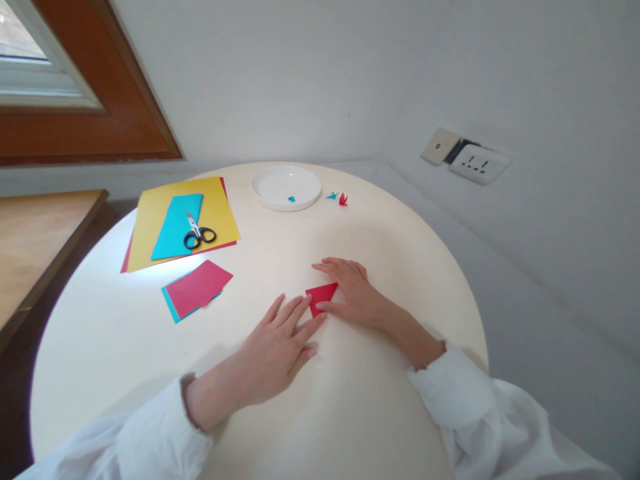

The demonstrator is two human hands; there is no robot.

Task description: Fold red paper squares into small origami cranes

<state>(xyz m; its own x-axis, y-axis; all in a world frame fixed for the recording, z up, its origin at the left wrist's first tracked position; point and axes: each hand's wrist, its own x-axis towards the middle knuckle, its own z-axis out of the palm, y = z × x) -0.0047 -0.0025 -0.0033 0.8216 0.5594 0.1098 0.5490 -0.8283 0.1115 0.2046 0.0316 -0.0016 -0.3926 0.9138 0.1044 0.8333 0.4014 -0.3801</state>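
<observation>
A small red piece of paper (321,295) lies flat on the round white table (350,400) between my hands. My left hand (273,350) reaches in from the left with its fingers spread, the fingertips touching the paper's left and lower edges. On the other side, my right hand (357,293) lays its thumb on the paper; its fingers stretch forward, apart from the thumb, over the upper right corner. Part of the red paper is hidden under the right hand and the fingertips.
A white dish (267,200) with a tiny blue piece stands at the back, beside a blue paper crane (333,196) and a red paper crane (343,199). Scissors (196,233) rest on blue paper (170,233) over yellow sheets (225,213). Red cut paper (195,290) lies nearer.
</observation>
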